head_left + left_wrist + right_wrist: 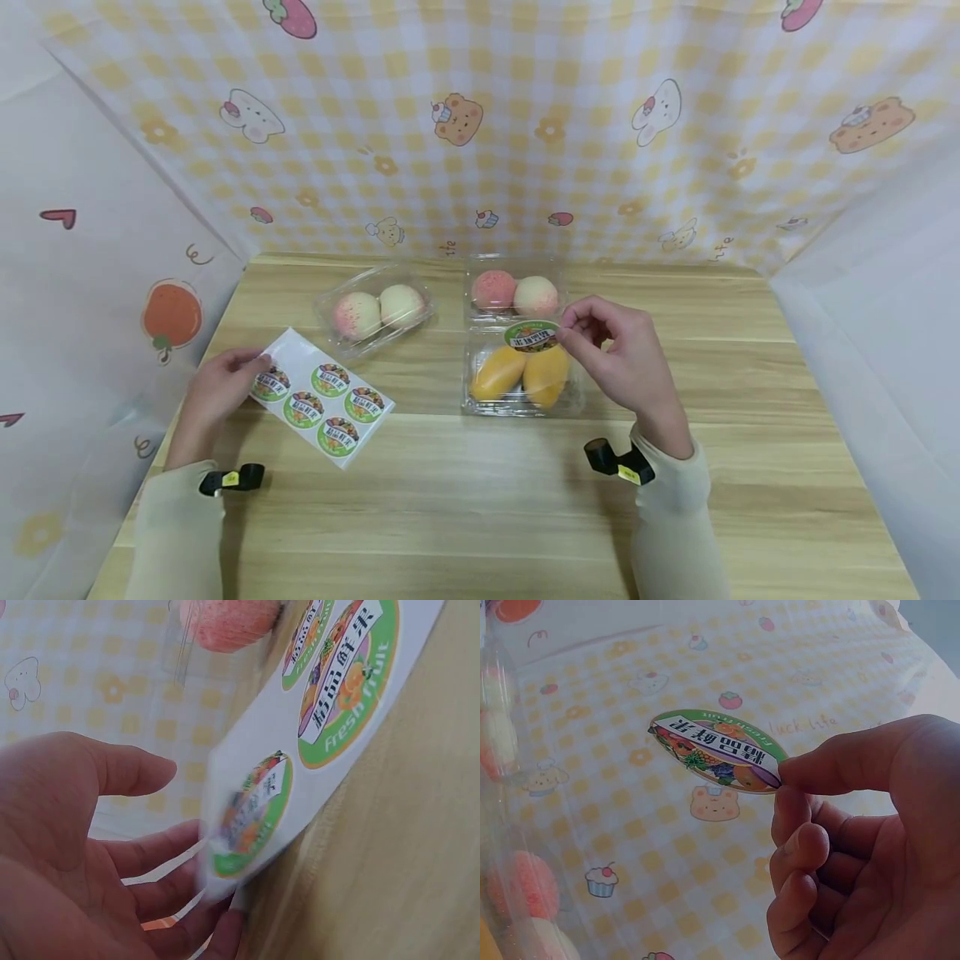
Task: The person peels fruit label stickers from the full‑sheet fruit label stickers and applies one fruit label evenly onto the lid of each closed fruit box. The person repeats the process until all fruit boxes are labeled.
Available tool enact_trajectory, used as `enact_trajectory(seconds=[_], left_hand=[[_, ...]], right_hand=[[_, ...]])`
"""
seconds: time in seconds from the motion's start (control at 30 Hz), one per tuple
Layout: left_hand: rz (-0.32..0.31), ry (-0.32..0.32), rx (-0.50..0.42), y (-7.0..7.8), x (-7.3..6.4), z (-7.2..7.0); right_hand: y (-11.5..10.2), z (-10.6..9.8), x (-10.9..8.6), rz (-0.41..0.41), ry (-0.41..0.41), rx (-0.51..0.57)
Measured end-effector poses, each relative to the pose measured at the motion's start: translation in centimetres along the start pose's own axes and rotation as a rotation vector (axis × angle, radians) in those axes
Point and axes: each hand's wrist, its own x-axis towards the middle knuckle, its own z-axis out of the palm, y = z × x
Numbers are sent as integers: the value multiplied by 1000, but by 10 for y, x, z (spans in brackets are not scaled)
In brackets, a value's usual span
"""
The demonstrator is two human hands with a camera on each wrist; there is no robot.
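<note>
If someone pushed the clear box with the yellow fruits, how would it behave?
The clear box sits low and wide, so tipping seems unlikely. Its thin-looking, shiny walls would probably flex. The rounded yellow fruits might shift inside.

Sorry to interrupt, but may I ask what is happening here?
A person's right hand pinches a sticker by its edge, not yet stuck down, in the air over a clear container of yellow fruit. Their left hand touches the edge of a sheet with five more stickers. Two other clear containers of round pink-and-cream pieces lie farther back.
</note>
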Motion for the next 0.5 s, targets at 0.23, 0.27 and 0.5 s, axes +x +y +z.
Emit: enact_trajectory(seconds=[0.23,0.27,0.5], left_hand=[[41,21,64,8,-2,-3],[52,26,77,10,-3,-3],[164,145,23,42,-21,9]], right_hand=[[-2,-1,0,8,5,1],[-2,-1,0,10,6,2],[0,-2,-1,12,0,-5]])
